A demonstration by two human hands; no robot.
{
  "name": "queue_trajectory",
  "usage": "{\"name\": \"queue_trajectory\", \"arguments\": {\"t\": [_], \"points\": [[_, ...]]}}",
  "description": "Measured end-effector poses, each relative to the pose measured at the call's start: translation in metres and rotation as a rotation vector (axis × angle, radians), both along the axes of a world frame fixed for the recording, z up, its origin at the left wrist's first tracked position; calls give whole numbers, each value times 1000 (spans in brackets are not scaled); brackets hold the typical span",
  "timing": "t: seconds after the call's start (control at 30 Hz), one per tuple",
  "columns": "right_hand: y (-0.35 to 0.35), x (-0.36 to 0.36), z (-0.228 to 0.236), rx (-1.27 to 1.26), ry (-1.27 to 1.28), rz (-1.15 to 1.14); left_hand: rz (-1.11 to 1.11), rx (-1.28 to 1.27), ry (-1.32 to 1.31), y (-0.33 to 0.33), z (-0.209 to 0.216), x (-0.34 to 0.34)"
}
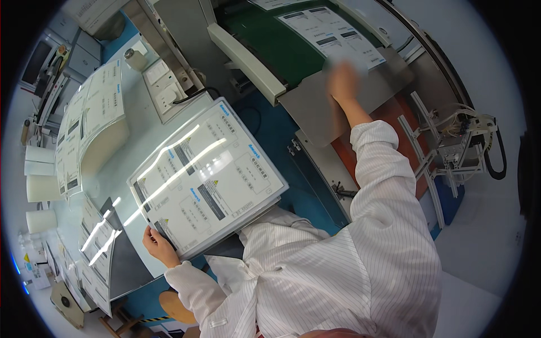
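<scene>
A thick stack of printed plastic sheets (217, 163) lies on the table and reaches past its edge toward my body. My left hand (162, 249) grips the near left edge of this stack, its fingers bent around the side. At the far right my right hand (344, 84) is stretched out over a grey metal plate (315, 110). The fingers are smeared by motion, so whether they hold anything is unclear. Just beyond them, a similar printed sheet (332, 36) lies on a green conveyor belt (253, 28).
More printed sheets (93, 112) curve over the table's left side, next to white rolls (42, 187). A small metal-capped bottle (135, 59) stands near white sockets (163, 93). Right of my arm is a metal frame (428, 152) with tubing. The conveyor's pale side rail (245, 62) borders a gap.
</scene>
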State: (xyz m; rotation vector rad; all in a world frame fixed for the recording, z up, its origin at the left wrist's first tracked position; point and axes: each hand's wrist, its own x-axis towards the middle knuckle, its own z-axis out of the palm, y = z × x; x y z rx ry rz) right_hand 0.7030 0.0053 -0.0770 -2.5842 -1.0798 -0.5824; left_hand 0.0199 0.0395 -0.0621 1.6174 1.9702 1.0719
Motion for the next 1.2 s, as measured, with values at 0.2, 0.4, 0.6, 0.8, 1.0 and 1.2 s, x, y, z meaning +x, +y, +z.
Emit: {"name": "queue_trajectory", "arguments": {"t": [0.2, 0.4, 0.6, 0.8, 1.0, 1.2], "points": [[9, 13, 0, 22, 5, 15, 29, 3, 86, 3, -2, -3], [11, 16, 3, 46, 4, 11, 34, 11, 125, 4, -7, -4], [9, 12, 6, 62, 27, 1, 33, 34, 172, 7, -9, -4], [8, 8, 10, 0, 29, -39, 54, 36, 161, 5, -8, -4], [-6, -4, 16, -102, 186, -173, 53, 56, 184, 6, -8, -1], [-56, -54, 15, -144, 242, 117, 81, 37, 156, 4, -4, 0]]}}
